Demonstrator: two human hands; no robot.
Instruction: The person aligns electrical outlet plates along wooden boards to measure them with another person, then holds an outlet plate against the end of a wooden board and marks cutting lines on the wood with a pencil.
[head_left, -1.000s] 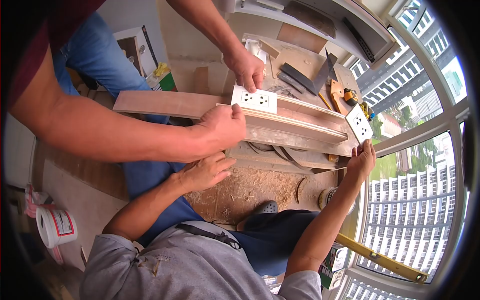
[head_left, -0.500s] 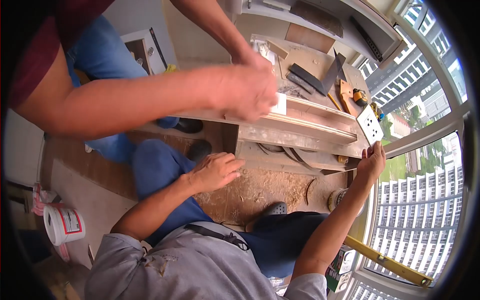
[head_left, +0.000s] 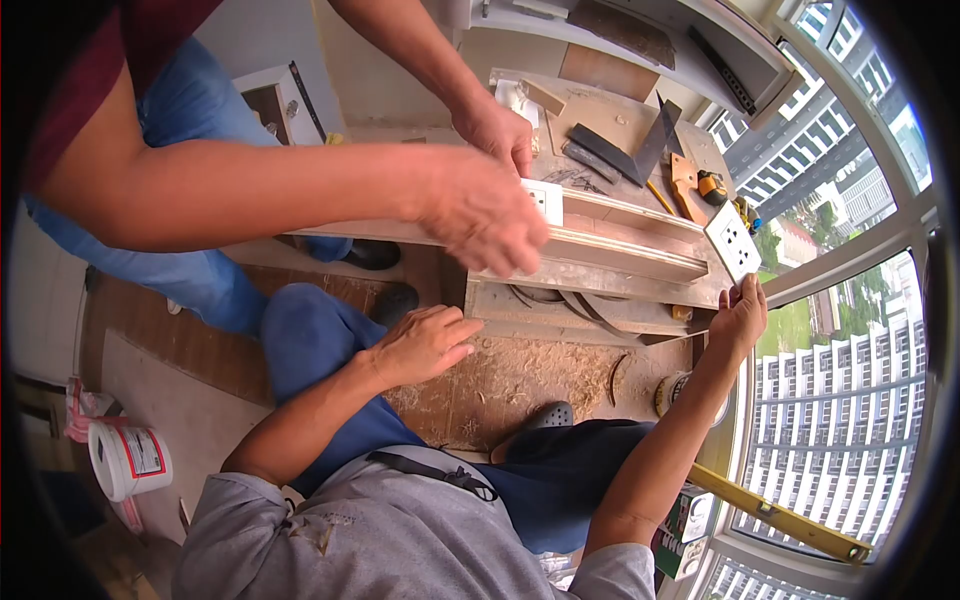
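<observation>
My right hand (head_left: 740, 314) pinches the lower edge of a white power outlet plate (head_left: 733, 242) at the right end of a long wooden channel (head_left: 630, 248). The plate stands tilted, its sockets facing me. My left hand (head_left: 424, 346) rests by my knee with its fingers loosely stretched out, holding nothing. A second white outlet (head_left: 545, 200) sits at the channel's left end. A co-worker's hand (head_left: 505, 135) touches that outlet, while their other hand (head_left: 485, 215) is blurred in front of it.
On the workbench lie a dark angled blade (head_left: 665, 145), a pencil (head_left: 662, 196), a wooden saw handle (head_left: 686, 185) and a yellow tape measure (head_left: 711, 187). Wood shavings (head_left: 540, 375) cover the floor. A yellow spirit level (head_left: 790, 520) leans by the window, and a white bucket (head_left: 130, 458) stands left.
The co-worker's blurred hand has moved downward, uncovering more of the left outlet. Their other hand now shows clearly at that outlet. My own hands keep nearly the same places.
</observation>
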